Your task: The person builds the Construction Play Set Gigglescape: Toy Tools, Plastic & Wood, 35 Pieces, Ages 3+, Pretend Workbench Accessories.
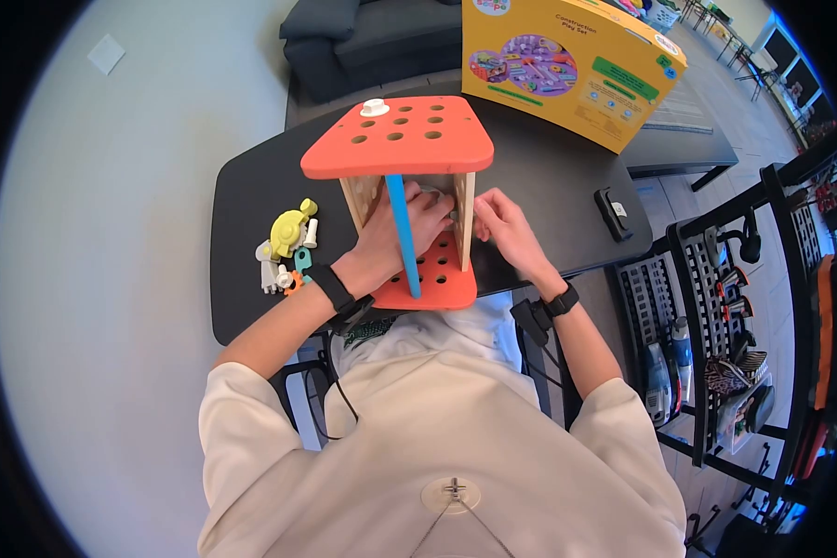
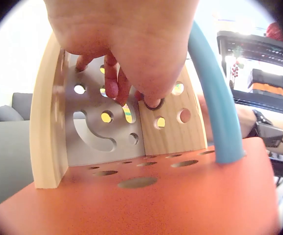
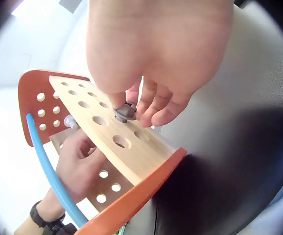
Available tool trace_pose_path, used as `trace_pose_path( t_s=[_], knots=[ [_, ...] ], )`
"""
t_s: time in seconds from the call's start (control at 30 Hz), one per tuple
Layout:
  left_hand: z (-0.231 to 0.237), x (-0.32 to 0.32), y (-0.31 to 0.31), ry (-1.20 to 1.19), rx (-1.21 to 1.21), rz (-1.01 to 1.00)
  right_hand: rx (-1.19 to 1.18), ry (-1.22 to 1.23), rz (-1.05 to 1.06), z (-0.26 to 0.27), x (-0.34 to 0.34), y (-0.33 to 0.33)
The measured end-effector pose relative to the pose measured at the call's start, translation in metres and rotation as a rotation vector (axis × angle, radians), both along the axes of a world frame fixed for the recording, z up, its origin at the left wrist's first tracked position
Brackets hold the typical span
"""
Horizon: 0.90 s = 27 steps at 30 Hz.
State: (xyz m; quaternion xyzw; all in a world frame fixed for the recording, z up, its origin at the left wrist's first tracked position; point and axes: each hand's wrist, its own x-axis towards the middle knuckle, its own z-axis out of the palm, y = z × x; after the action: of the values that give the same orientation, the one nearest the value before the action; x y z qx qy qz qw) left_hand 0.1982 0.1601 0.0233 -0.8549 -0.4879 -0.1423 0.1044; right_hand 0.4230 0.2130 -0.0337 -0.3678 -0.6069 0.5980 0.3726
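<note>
A toy box frame has red end boards, perforated wooden side panels and a blue bar. My right hand is outside one wooden panel, pinching a grey knob-like piece that stands at a hole. Inside the frame, my left hand reaches past the blue bar. One of its fingertips touches the same panel's inner face at a dark-rimmed hole; its other fingers hang loosely bent. What lies under that fingertip is hidden.
Yellow toy parts, a white bolt and a teal piece lie left of the frame. A white bolt head sits on the top board. A yellow box stands behind; a black object is at the table's right.
</note>
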Motion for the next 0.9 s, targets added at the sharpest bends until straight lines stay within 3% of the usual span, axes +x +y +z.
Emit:
trace_pose_path(
  t_s=[0.03, 0.1, 0.2, 0.23, 0.3, 0.43, 0.53, 0.6, 0.73, 0.8, 0.9],
  knots=[
    [0.001, 0.0, 0.0, -0.001, 0.011, -0.004, 0.002, 0.001, -0.001, -0.003, 0.001, 0.009],
    [-0.001, 0.0, -0.001, -0.007, 0.004, -0.01, -0.168, -0.371, 0.159, -0.008, 0.004, 0.023],
    [0.001, 0.0, -0.002, -0.017, -0.009, -0.01, -0.071, -0.444, 0.007, 0.034, 0.001, 0.001],
    [0.002, 0.0, -0.002, -0.022, -0.012, -0.011, -0.072, -0.445, 0.01, 0.033, -0.002, -0.007],
    [0.004, 0.001, -0.003, -0.012, -0.01, -0.006, 0.096, -0.148, -0.1, 0.029, -0.006, -0.021],
    [0.003, 0.001, 0.0, -0.007, 0.079, -0.037, 0.03, -0.107, -0.049, 0.025, -0.005, -0.018],
    [0.003, 0.0, 0.0, -0.009, 0.106, -0.055, 0.066, -0.307, -0.005, 0.025, -0.003, 0.001],
    [0.004, 0.001, 0.0, -0.021, 0.11, -0.064, -0.055, -0.556, 0.126, 0.023, -0.002, 0.013],
    [0.006, 0.001, -0.001, -0.02, 0.088, -0.061, 0.01, -0.428, 0.005, 0.039, 0.0, -0.01],
    [0.005, 0.001, 0.0, -0.016, 0.071, -0.051, 0.029, -0.166, -0.085, 0.037, -0.003, -0.021],
    [0.003, 0.001, 0.002, -0.012, 0.068, -0.051, 0.075, -0.135, -0.041, 0.031, -0.005, -0.02]
  ],
)
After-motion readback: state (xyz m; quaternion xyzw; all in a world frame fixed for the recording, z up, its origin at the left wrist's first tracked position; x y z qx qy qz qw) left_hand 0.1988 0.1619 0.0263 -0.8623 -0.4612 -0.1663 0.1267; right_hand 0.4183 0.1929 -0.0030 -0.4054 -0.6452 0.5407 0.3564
